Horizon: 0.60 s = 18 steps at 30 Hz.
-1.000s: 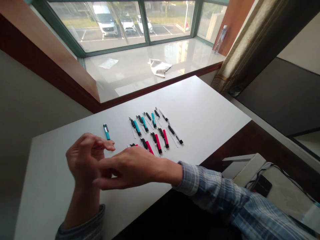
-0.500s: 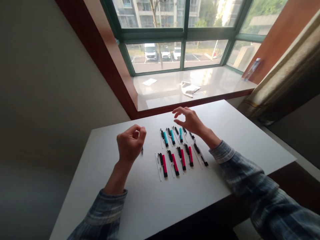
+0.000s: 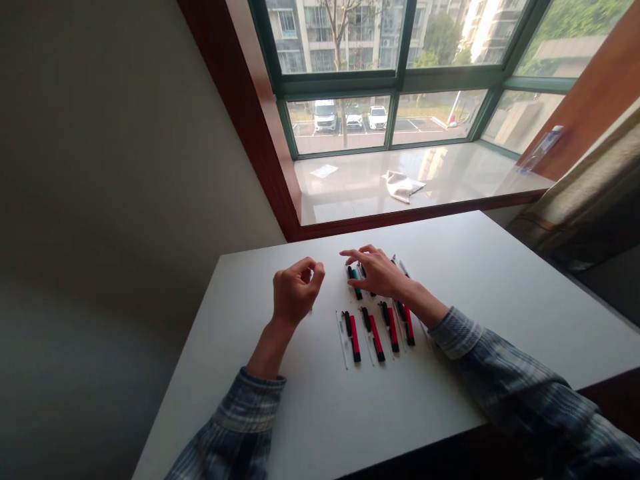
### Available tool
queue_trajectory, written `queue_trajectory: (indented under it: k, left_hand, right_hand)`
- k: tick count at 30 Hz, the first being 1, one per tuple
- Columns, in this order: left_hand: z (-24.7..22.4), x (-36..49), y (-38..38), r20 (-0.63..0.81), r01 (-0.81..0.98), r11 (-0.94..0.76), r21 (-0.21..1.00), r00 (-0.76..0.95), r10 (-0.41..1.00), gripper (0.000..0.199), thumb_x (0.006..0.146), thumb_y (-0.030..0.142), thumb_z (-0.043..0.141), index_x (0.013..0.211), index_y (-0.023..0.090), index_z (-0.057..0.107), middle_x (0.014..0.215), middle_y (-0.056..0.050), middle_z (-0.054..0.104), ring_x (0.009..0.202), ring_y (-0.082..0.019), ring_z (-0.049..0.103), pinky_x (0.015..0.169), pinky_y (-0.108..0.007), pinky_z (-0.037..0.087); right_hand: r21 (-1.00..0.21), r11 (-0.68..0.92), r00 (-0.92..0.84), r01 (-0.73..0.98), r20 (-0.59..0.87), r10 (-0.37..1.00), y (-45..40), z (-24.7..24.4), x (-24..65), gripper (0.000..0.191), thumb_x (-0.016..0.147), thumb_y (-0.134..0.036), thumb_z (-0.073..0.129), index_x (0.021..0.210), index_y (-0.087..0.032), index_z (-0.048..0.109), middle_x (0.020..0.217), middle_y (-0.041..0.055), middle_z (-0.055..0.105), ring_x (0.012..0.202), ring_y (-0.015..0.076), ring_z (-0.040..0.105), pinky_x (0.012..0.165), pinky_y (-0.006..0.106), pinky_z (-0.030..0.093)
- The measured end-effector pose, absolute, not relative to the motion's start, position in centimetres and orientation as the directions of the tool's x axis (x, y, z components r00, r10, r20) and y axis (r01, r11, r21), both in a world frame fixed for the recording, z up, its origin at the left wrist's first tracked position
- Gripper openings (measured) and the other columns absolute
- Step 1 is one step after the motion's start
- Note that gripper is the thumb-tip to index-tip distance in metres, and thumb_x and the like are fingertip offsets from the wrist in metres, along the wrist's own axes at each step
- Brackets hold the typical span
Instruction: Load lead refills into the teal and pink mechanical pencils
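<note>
My left hand is closed above the left part of the white table. A thin dark tip shows below its fingers; the rest of what it holds is hidden. My right hand, thumb and fingers apart, hovers over the back row of pen parts and holds nothing. It covers most of that row; one blue pen barrel shows by the thumb. In the front row lie red pen barrels with black pen pieces and thin white refills beside them.
Beyond the table's back edge is a window sill with a crumpled white cloth, a sheet of paper and a clear plastic bottle. A curtain hangs at the right.
My right hand has come down toward the back row and now covers more of the pen parts. My left hand stays closed. The whole view has shifted.
</note>
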<state>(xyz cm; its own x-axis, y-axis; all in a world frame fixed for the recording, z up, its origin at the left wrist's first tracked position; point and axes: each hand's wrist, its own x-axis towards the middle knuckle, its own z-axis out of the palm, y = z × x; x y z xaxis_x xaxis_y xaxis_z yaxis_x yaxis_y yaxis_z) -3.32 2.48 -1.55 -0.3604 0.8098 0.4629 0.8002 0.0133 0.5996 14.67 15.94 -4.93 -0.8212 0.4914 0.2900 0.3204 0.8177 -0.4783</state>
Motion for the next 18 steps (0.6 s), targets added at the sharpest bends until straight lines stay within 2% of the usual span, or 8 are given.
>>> queue_trajectory:
  k: [6,8,10,11,13,15,16,18]
  left_hand:
    - [-1.9,-3.4,2.4,0.454,0.794,-0.019,0.607,-0.328,0.828,0.038,0.093,0.038,0.055,0.060,0.020,0.053,0.048,0.007,0.038,0.045,-0.011,0.033,0.052,-0.026,0.028]
    - [-1.8,-3.4,2.4,0.453,0.792,-0.012,0.610,-0.337,0.825,0.039,0.094,0.038,0.055,0.060,0.020,0.054,0.048,0.006,0.040,0.046,-0.011,0.035,0.052,-0.026,0.030]
    - [-1.7,-3.1,2.4,0.453,0.777,-0.007,0.629,-0.359,0.816,0.035,0.095,0.039,0.055,0.065,0.020,0.059,0.052,0.005,0.048,0.049,-0.012,0.044,0.056,-0.026,0.036]
    - [-1.6,-2.9,2.4,0.443,0.757,-0.005,0.653,-0.377,0.814,0.030,0.095,0.040,0.056,0.073,0.020,0.064,0.058,0.003,0.056,0.054,-0.014,0.051,0.059,-0.027,0.040]
    - [-1.4,-2.5,2.4,0.373,0.670,-0.002,0.743,-0.411,0.832,0.026,0.094,0.045,0.059,0.099,0.021,0.069,0.082,-0.002,0.072,0.074,-0.019,0.066,0.069,-0.029,0.050]
    - [-1.5,-2.1,2.3,0.231,0.513,0.015,0.858,-0.412,0.881,0.043,0.092,0.051,0.063,0.124,0.023,0.064,0.107,-0.008,0.076,0.092,-0.024,0.071,0.077,-0.033,0.055]
    - [-1.6,-2.0,2.2,0.152,0.422,0.030,0.906,-0.392,0.907,0.051,0.091,0.053,0.064,0.132,0.022,0.060,0.111,-0.010,0.076,0.097,-0.025,0.072,0.080,-0.035,0.057]
    - [-1.8,-1.9,1.9,0.026,0.263,0.067,0.962,-0.335,0.942,0.063,0.090,0.054,0.067,0.140,0.019,0.053,0.108,-0.012,0.078,0.099,-0.027,0.073,0.084,-0.040,0.058]
  right_hand:
    - [-0.536,0.788,-0.814,0.302,0.286,0.506,16.1,-5.6,14.6,0.062,0.084,-0.024,0.080,0.140,-0.030,0.056,0.113,0.0048,0.076,0.117,0.0315,0.057,0.095,0.050,0.050]
    - [-0.523,0.802,-0.802,0.290,0.324,0.502,16.2,-5.4,14.5,0.061,0.083,-0.023,0.081,0.139,-0.028,0.057,0.111,0.0054,0.077,0.114,0.0309,0.059,0.093,0.050,0.051]
    - [-0.505,0.821,-0.776,0.267,0.393,0.494,16.2,-4.8,14.6,0.061,0.083,-0.024,0.083,0.139,-0.027,0.057,0.112,0.0060,0.076,0.113,0.0308,0.060,0.093,0.050,0.052]
    - [-0.500,0.830,-0.759,0.245,0.434,0.486,16.1,-4.4,14.6,0.061,0.083,-0.025,0.083,0.139,-0.027,0.057,0.113,0.0063,0.076,0.113,0.0308,0.060,0.094,0.050,0.053]
    - [-0.492,0.852,-0.726,0.178,0.519,0.451,15.5,-3.2,14.5,0.059,0.085,-0.027,0.082,0.139,-0.027,0.057,0.117,0.0071,0.075,0.115,0.0304,0.060,0.095,0.050,0.054]
    - [-0.476,0.874,-0.714,0.092,0.581,0.392,14.7,-2.2,14.3,0.055,0.089,-0.031,0.078,0.139,-0.027,0.057,0.122,0.0079,0.073,0.117,0.0294,0.061,0.096,0.048,0.055]
    - [-0.465,0.884,-0.719,0.050,0.597,0.355,14.2,-1.9,14.1,0.052,0.090,-0.032,0.076,0.138,-0.027,0.057,0.124,0.0081,0.073,0.116,0.0287,0.062,0.095,0.047,0.057]
    - [-0.448,0.894,-0.747,-0.021,0.601,0.284,13.4,-1.5,13.6,0.048,0.093,-0.032,0.073,0.138,-0.028,0.057,0.125,0.0083,0.072,0.113,0.0272,0.064,0.092,0.046,0.059]
